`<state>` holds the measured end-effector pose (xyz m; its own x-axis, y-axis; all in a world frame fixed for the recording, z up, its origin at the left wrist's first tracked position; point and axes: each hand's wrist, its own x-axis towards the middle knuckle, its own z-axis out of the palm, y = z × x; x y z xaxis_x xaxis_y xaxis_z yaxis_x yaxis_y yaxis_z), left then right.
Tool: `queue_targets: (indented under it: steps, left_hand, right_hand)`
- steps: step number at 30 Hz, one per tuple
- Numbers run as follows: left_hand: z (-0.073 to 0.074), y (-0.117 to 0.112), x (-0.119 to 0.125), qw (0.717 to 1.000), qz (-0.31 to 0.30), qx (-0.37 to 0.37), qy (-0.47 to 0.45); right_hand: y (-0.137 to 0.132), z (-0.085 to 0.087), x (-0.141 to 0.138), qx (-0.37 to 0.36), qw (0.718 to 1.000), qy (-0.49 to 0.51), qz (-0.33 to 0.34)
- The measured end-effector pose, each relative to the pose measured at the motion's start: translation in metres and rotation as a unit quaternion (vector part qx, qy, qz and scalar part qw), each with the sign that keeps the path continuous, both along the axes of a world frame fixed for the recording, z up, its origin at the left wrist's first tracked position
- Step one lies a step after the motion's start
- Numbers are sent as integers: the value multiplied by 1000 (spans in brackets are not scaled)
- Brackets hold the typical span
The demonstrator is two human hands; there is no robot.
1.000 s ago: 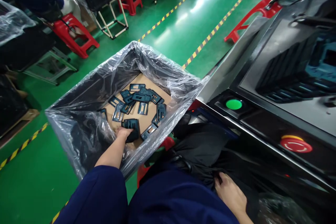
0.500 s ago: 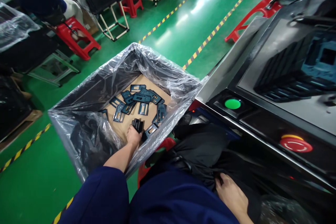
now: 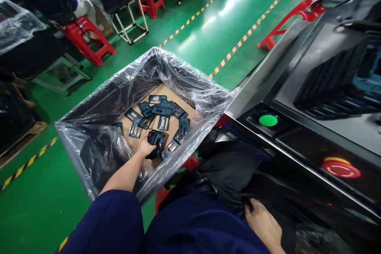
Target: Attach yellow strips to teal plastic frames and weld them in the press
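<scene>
Inside a deep box lined with clear plastic (image 3: 98, 162), my left hand (image 3: 146, 147) is closed around the side of a small stack of black plastic frames (image 3: 156, 142). The stack is tilted, its broad slotted face turned up, low over the cardboard layer (image 3: 154, 127). Several loose black plastic frames (image 3: 162, 110) with rectangular openings lie scattered and overlapping just beyond it. My right hand (image 3: 263, 220) rests on my dark trousers with curled fingers. Its fingertips are partly hidden, and I cannot see whether anything is in them.
At the right stands a machine with a green button (image 3: 268, 120), a red stop knob (image 3: 341, 167) and rows of black parts (image 3: 330, 83). Red stools (image 3: 89, 39) and covered boxes on stands are at the back left. People sit at upper left and upper right.
My left hand has turned and shifted slightly left, tilting the stack of frames so its broad face shows instead of its edges. My right hand stays on my lap.
</scene>
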<state>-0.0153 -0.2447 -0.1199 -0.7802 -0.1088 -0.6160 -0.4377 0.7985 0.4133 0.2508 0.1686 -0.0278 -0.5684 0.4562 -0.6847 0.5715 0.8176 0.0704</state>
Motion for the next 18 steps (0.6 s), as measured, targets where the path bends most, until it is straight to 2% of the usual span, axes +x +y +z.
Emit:
queue_targets:
  steps: [4,8,12,18]
  left_hand:
    - [10,2,-5,984,-27,155,-82]
    - [9,21,5,939,-43,273,-204]
    - [1,36,13,908,-36,322,-266]
    - [-1,39,7,894,-18,341,-291]
  right_hand:
    - [-1,1,-4,1,1000,-7,7]
    - [-1,2,-5,4,1000,-4,21]
    - [-1,2,-4,9,1000,4,21]
    - [-1,3,-3,5,1000,6,17]
